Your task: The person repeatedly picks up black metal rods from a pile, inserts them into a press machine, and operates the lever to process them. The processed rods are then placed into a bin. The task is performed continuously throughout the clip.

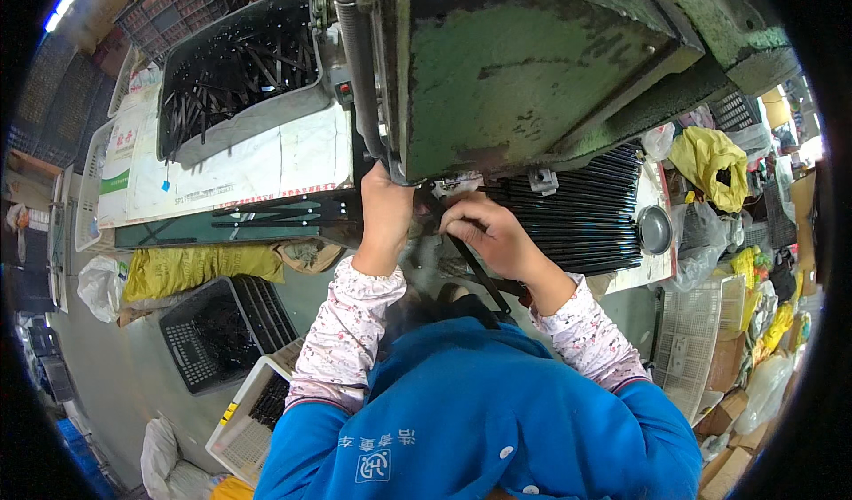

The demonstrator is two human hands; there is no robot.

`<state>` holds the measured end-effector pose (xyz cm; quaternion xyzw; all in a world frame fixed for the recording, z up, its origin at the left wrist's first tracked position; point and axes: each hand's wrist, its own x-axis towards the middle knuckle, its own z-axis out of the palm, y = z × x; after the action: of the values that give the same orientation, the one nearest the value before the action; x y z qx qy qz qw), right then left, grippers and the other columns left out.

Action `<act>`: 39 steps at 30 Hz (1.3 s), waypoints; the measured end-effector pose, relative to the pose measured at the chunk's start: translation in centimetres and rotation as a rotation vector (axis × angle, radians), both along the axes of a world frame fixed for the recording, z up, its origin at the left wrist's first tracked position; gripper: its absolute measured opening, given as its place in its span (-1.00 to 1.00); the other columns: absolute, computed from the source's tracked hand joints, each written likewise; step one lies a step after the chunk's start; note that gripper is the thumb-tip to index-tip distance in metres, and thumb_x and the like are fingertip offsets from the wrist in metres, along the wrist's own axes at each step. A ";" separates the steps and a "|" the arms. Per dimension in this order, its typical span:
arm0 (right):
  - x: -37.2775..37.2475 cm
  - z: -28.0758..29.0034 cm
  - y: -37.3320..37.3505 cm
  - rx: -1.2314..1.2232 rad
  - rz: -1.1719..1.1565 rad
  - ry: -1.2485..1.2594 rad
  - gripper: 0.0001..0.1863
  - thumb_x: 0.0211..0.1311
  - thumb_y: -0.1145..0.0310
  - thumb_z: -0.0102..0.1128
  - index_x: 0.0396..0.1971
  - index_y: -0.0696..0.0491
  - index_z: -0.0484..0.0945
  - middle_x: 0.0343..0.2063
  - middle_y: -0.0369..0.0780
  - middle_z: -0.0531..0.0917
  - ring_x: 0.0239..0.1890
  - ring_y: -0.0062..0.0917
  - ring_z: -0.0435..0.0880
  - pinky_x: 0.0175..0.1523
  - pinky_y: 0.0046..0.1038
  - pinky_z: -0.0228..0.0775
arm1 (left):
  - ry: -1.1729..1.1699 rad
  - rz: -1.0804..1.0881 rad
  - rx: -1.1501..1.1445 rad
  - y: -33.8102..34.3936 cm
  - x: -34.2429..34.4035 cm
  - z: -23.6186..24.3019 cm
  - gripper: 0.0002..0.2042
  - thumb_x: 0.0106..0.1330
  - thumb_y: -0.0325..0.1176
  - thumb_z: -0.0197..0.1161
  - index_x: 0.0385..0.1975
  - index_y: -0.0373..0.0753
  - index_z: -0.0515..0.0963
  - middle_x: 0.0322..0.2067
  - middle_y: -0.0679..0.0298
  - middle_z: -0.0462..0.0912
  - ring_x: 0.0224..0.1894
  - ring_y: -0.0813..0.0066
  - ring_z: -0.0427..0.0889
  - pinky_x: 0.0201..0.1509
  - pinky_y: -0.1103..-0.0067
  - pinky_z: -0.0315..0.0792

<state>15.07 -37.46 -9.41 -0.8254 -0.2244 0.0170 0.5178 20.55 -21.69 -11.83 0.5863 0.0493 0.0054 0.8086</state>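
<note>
My left hand (387,205) reaches up to the lower front edge of a green machine (524,74); its fingers are hidden behind the machine. To the right, my right hand (491,230) is closed, fingers curled round a long black flat bar (477,274). The bar slants from under the machine down toward my body, and its upper end is out of sight. Beyond my right hand many black rods (586,212) lie side by side on the bench, with a small metal block (542,181) above them.
A grey bin (257,118) of black strips stands on the white board (257,167) at left. A round grey dish (655,230) sits right of the rods. Black crates (209,336), a white basket (241,433) and a yellow sack (200,272) lie low on the left; a pale crate (695,340) stands right.
</note>
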 end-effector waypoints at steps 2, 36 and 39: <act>0.4 -0.6 -0.1 -0.058 -0.230 -0.057 -0.90 0.21 0.48 0.12 -0.38 0.16 0.61 -0.32 -0.20 0.60 -0.16 -0.46 0.54 -0.04 -0.52 0.36 | -0.007 0.014 0.039 0.1 0.0 -1.1 -0.92 0.18 -0.52 0.12 -0.36 -0.36 0.50 -0.53 0.28 0.54 -0.64 0.55 0.44 -0.70 0.61 0.24; 4.2 -19.1 -16.1 -1.104 -0.211 -0.246 -0.82 0.09 0.38 0.04 -0.34 0.05 0.60 -0.19 -0.22 0.51 -0.09 -0.37 0.48 -0.10 -0.27 0.35 | -0.108 0.175 0.564 2.7 -6.8 0.2 -0.76 0.40 -0.31 0.09 -0.51 -0.27 0.42 -0.70 0.47 0.30 -0.67 0.80 0.18 -0.62 0.75 0.03; 4.7 -18.6 -15.7 -1.170 -0.180 -0.206 -0.82 0.09 0.39 0.04 -0.35 0.04 0.62 -0.19 -0.22 0.54 -0.07 -0.36 0.50 -0.09 -0.26 0.35 | -0.118 0.152 0.574 2.5 -6.8 0.2 -0.78 0.39 -0.33 0.10 -0.51 -0.28 0.42 -0.69 0.47 0.31 -0.67 0.81 0.19 -0.61 0.76 0.05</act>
<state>19.80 -53.18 -28.03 -0.9865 -0.1560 0.0136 -0.0474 13.74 -19.17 -11.60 0.7840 0.0424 0.1137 0.6088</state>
